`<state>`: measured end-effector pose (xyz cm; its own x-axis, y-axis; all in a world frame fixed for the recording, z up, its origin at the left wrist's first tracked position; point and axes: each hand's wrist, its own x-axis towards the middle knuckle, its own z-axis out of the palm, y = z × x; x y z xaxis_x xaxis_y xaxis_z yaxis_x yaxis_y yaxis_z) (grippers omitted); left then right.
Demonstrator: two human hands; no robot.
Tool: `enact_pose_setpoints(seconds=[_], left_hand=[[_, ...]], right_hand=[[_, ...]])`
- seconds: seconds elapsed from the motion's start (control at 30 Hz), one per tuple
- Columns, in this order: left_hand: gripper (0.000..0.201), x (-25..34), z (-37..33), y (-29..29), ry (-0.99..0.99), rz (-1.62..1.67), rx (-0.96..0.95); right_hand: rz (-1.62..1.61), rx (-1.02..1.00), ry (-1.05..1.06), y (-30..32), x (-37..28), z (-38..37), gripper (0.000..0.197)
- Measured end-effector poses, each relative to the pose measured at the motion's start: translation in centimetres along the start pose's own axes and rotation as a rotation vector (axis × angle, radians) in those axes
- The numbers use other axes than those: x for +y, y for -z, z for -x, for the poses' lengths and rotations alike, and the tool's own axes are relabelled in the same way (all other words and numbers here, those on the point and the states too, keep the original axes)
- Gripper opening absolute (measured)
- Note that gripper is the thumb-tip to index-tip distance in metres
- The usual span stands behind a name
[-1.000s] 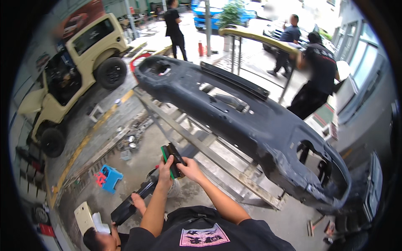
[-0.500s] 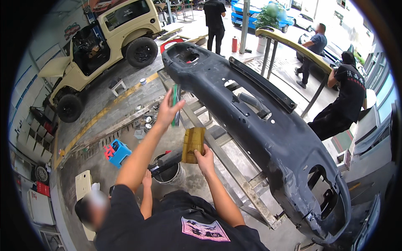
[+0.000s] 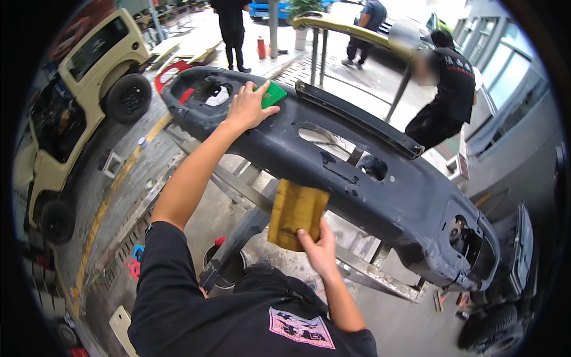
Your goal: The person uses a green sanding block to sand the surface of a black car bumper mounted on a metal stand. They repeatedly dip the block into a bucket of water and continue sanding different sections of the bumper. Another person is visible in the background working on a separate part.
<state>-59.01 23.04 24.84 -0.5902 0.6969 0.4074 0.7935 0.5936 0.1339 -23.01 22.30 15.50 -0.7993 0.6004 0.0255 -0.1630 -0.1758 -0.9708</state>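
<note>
A long dark grey car bumper [image 3: 285,156] stretches across a metal stand in front of me. Toward its far left part, my left hand [image 3: 248,108] presses a flat green sanding pad [image 3: 273,95] on the surface, thumb along the near edge and fingers on top. My right hand [image 3: 318,247] pinches the lower edge of a creased yellow-brown sheet [image 3: 297,215], its thumb in front. The sheet hangs in the air on the near side of the bumper, apart from it. Whether it is sandpaper or cloth I cannot tell.
The metal stand [image 3: 410,290] carries the bumper. A bucket [image 3: 244,262] stands low before me. At the left is a beige off-road vehicle [image 3: 95,65]. A person in black [image 3: 440,89] works on a yellowish panel [image 3: 351,31] at the far right; other people stand behind.
My left hand has come forward from the air and set the green pad on the bumper. My right hand still holds the yellow sheet, slightly turned. The view has swung right.
</note>
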Motion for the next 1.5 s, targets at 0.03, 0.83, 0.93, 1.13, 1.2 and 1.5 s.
enact_pose_setpoints(seconds=[0.03,0.83,0.93,1.13,1.2,1.5], left_hand=[[0.079,-0.4,-0.3,0.3,-0.02,0.02,-0.028],[0.035,8.8,8.6,1.3,-0.053,1.822,-0.256],[0.028,9.9,7.3,0.5,-0.03,1.802,-0.259],[0.025,10.9,5.4,0.6,-0.231,1.711,-0.249],[0.033,11.7,4.2,0.9,-0.436,1.566,-0.211],[0.037,15.4,3.4,1.4,-0.113,1.786,-0.484]], right_hand=[[-0.046,0.031,0.007,-0.5,-1.2,-0.7,0.036],[0.547,0.012,0.162,1.7,-13.3,-11.3,0.035],[0.81,-0.066,0.507,2.8,-13.3,-11.8,0.046],[0.227,-0.146,0.219,5.9,-13.4,-10.6,0.071],[0.111,-0.094,0.037,6.7,-14.0,-11.0,0.064],[0.388,0.048,0.16,9.6,-13.7,-11.1,0.019]])
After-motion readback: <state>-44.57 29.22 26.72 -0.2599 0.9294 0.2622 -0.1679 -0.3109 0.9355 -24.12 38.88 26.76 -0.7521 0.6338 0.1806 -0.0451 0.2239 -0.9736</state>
